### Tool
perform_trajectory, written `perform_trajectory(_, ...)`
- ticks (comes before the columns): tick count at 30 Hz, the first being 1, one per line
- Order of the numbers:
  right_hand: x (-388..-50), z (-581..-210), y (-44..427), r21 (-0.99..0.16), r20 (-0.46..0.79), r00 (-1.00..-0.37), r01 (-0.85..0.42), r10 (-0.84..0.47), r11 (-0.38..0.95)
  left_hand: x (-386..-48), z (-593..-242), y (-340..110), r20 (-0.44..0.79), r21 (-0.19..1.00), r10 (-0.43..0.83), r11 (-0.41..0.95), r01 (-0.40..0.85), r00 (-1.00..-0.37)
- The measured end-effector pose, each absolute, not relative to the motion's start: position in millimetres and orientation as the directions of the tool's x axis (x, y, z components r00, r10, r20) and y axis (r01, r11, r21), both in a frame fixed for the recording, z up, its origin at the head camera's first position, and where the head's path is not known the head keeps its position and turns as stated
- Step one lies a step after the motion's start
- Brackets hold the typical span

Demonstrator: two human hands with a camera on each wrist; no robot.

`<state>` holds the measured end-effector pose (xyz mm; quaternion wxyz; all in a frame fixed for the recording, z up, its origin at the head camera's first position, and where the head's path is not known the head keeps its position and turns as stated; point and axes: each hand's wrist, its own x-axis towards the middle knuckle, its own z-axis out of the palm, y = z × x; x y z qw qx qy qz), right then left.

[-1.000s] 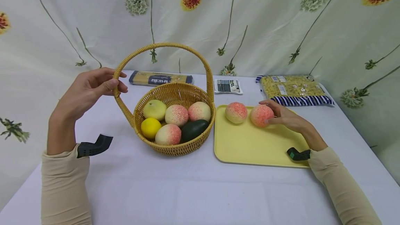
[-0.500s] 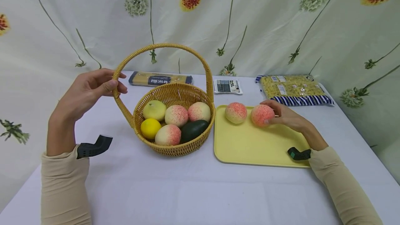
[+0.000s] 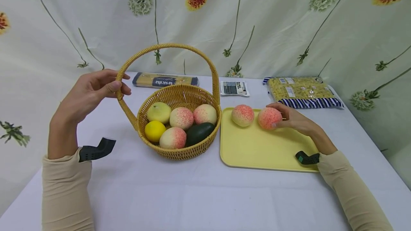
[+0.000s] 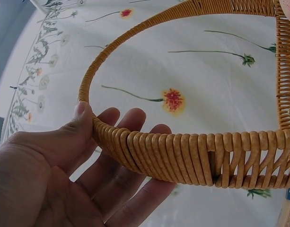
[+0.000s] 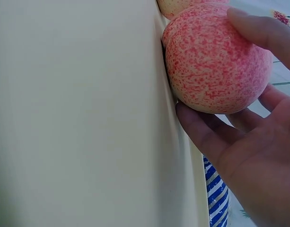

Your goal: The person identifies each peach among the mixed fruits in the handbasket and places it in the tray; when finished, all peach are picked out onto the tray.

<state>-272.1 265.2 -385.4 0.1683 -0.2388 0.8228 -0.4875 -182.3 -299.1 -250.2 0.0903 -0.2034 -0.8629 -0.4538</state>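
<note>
My left hand (image 3: 88,95) holds the left side of the wicker basket's handle (image 3: 167,46), thumb and fingers around it, as the left wrist view shows up close. Inside the basket (image 3: 179,155) lie several peaches (image 3: 172,138), a yellow lemon (image 3: 154,131), a pale green round fruit (image 3: 159,112) and a dark green oval fruit or vegetable (image 3: 199,134). On the yellow tray (image 3: 250,152), my right hand (image 3: 297,121) grips a pink peach (image 3: 269,118) between thumb and fingers, at the tray's back edge. Another peach (image 3: 243,115) sits just left of it.
Behind the basket lies a pasta packet (image 3: 165,80). A small white-and-dark packet (image 3: 234,88) is at the back middle. The large bag of pasta (image 3: 302,90) lies behind the tray. A flowered cloth (image 3: 273,13) hangs behind the white table (image 3: 205,202).
</note>
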Motion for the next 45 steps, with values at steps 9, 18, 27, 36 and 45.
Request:
perform_trajectory(9,-272.3,-385.7,265.0,-0.887,-0.059,-0.827,-0.213,-0.559,0.409,-183.4,-249.3,-298.6,0.342,0.751,0.273,0.495,0.436,-0.899)
perform_trajectory(18,-273.7,-387.1,268.6,-0.89,-0.06,-0.813,-0.22,-0.579,0.4,-185.1,-249.3,-299.0,0.344,0.752,0.281,0.489,0.442,-0.896)
perform_trajectory(27,-272.0,-385.0,266.5,-0.855,-0.063,-0.83,-0.242,-0.554,0.459,-185.4,-249.7,-299.4,0.347,0.753,0.281,0.486,0.444,-0.895)
perform_trajectory(36,-270.7,-382.7,263.5,-0.856,-0.086,-0.843,-0.21,-0.531,0.472,-184.0,-249.6,-298.8,0.346,0.755,0.276,0.486,0.441,-0.897)
perform_trajectory(45,-268.5,-380.2,263.3,-0.844,-0.083,-0.852,-0.215,-0.516,0.491,-182.4,-249.9,-299.0,0.348,0.755,0.277,0.483,0.443,-0.896)
